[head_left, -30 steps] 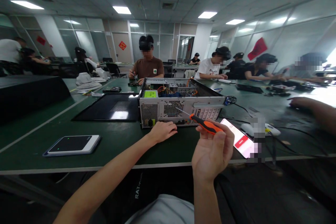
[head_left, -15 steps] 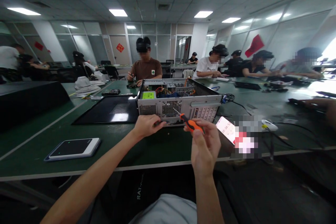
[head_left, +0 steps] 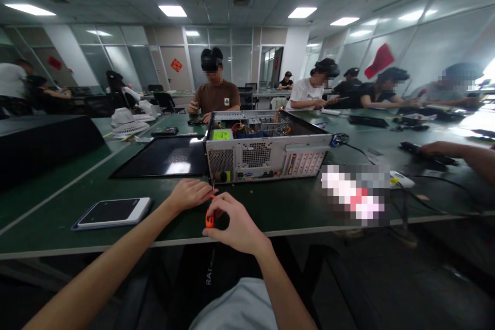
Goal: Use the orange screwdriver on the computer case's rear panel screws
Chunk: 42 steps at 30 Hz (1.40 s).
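A computer case [head_left: 266, 154] lies on its side with its rear panel facing me and its upper side open. My right hand [head_left: 235, 224] grips an orange and black screwdriver [head_left: 210, 218] by its handle. The thin shaft points away from me at the lower left corner of the rear panel; whether its tip touches a screw cannot be made out. My left hand [head_left: 190, 194] is beside the shaft at that corner, fingers closed together. What they pinch, if anything, is hidden. A loose screw-like speck [head_left: 251, 192] lies on the table before the case.
A black side panel [head_left: 162, 157] lies left of the case. Nearer is a white device with a dark screen [head_left: 112, 212]. A blurred-out phone [head_left: 351, 193] and cables [head_left: 359, 149] are on the right. A co-worker [head_left: 216, 95] sits across the green table [head_left: 170, 229].
My right hand has moved left and down with the screwdriver, from the middle of the rear panel to its left corner. My left hand has also shifted left, along the panel's lower edge.
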{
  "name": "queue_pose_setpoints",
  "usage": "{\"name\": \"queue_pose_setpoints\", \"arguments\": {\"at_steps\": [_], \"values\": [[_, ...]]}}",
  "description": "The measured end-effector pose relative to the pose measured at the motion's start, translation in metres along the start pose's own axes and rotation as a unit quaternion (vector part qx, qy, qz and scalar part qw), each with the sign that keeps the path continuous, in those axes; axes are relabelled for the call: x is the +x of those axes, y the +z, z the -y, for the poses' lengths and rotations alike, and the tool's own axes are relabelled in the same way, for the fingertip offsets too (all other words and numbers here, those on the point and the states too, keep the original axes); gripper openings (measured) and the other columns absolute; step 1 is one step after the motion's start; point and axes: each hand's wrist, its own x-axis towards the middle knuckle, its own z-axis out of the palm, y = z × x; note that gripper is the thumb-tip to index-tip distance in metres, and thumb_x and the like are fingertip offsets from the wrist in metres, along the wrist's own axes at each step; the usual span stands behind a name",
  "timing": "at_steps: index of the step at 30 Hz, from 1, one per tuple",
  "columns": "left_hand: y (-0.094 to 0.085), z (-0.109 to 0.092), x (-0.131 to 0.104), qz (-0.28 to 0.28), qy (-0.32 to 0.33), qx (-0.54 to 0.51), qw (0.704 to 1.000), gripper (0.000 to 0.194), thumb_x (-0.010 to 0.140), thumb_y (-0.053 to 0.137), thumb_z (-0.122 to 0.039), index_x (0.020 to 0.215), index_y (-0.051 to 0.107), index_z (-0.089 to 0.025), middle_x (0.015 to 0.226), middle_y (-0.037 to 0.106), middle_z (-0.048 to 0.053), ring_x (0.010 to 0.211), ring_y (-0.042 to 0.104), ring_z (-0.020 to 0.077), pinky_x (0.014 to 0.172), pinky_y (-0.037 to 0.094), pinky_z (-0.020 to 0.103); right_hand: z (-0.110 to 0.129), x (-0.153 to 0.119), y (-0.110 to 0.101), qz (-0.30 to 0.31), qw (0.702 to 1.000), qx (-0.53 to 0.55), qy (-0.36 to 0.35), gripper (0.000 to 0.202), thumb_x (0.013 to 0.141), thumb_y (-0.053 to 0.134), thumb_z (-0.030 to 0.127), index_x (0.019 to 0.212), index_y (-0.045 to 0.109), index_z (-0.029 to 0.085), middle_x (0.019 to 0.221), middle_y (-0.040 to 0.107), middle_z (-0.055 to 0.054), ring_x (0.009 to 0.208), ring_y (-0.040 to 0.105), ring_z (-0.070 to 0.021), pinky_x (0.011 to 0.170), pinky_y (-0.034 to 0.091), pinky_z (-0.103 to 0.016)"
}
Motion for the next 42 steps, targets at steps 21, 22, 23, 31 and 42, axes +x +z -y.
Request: {"name": "queue_pose_setpoints", "arguments": {"at_steps": [21, 22, 23, 31, 42], "values": [[0.001, -0.003, -0.005, 0.013, 0.029, 0.098, 0.995, 0.037, 0.101, 0.051, -0.024, 0.065, 0.056, -0.019, 0.057, 0.058, -0.001, 0.052, 0.051, 0.012, 0.05, 0.033, 0.027, -0.002, 0.002, 0.004, 0.042, 0.999, -0.028, -0.02, 0.026, 0.074, 0.082, 0.011, 0.092, 0.067, 0.021, 0.105, 0.059, -0.001, 0.096, 0.061, -0.0155, 0.089, 0.05, -0.028], [0.001, -0.003, -0.005, 0.013, 0.027, 0.096, 0.995, 0.037, 0.101, 0.051, -0.024, 0.065, 0.056, -0.019, 0.058, 0.057, -0.001, 0.052, 0.051, 0.0119, 0.05, 0.033, 0.027, -0.003, 0.002, 0.004, 0.04, 0.999, -0.028, -0.022, 0.027, 0.074, 0.083, 0.012, 0.093, 0.067, 0.021, 0.106, 0.059, -0.002, 0.097, 0.061, -0.0158, 0.09, 0.05, -0.028], [0.001, -0.003, -0.005, 0.012, 0.024, 0.094, 0.995, 0.036, 0.101, 0.051, -0.023, 0.066, 0.056, -0.019, 0.058, 0.057, -0.001, 0.053, 0.051, 0.012, 0.05, 0.032, 0.027, -0.003, 0.001, 0.005, 0.035, 0.999, -0.028, -0.022, 0.027, 0.074, 0.085, 0.013, 0.093, 0.068, 0.021, 0.108, 0.058, -0.002, 0.098, 0.062, -0.016, 0.091, 0.051, -0.029], [-0.002, -0.005, 0.002, -0.007, -0.011, 0.11, 0.994, 0.029, 0.098, 0.056, -0.021, 0.069, 0.06, -0.018, 0.062, 0.06, 0.001, 0.06, 0.054, 0.0149, 0.053, 0.038, 0.028, -0.007, -0.001, 0.007, -0.002, 0.997, -0.032, -0.07, 0.018, 0.081, 0.084, 0.025, 0.096, 0.073, 0.022, 0.108, 0.064, -0.004, 0.102, 0.066, -0.0177, 0.096, 0.053, -0.031], [0.021, 0.015, 0.017, 0.054, 0.049, 0.103, 0.992, 0.052, 0.096, 0.054, -0.02, 0.147, 0.052, -0.023, 0.157, 0.051, 0.01, 0.15, 0.041, 0.0269, 0.126, 0.028, 0.051, -0.012, 0.001, 0.006, -0.011, 0.997, 0.012, -0.069, 0.04, 0.085, 0.081, 0.028, 0.124, 0.072, 0.028, 0.119, 0.063, -0.004, 0.094, 0.066, -0.0142, 0.089, 0.057, -0.031]]}}
